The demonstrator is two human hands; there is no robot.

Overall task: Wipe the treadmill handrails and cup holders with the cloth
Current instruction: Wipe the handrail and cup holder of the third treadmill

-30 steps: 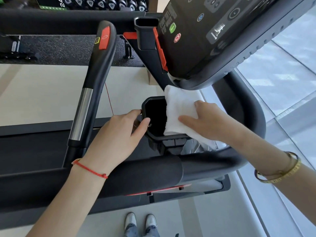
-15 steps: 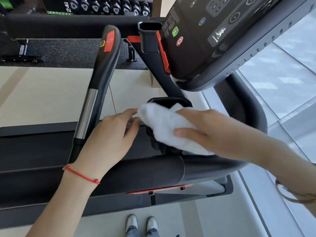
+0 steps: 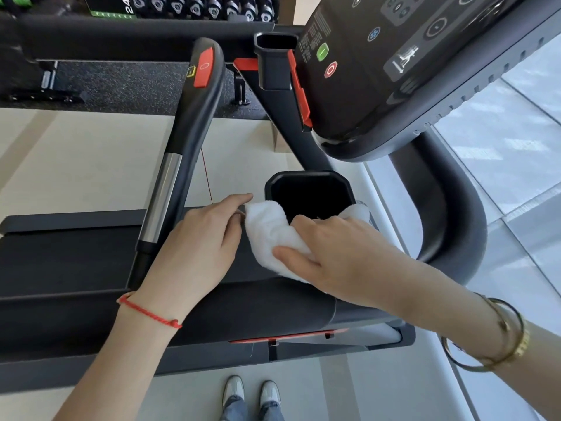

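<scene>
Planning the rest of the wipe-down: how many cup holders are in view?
2. One cup holder sits in front of the hands, with the cloth on its near rim; another is farther off, left of the console. More may be hidden.

White cloth (image 3: 270,235), black cup holder (image 3: 309,177), red bracelet (image 3: 148,312), gold bangles (image 3: 498,338), speckled dark floor mat (image 3: 121,83)

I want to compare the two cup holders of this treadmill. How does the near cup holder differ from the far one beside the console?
The near cup holder has the white cloth draped over its front rim, pressed by the right hand; the far cup holder is bare and untouched. The near one looks wider; the far one narrower, with orange trim beside it. The left hand rests beside the near one only. Both are black with angular openings.
</scene>
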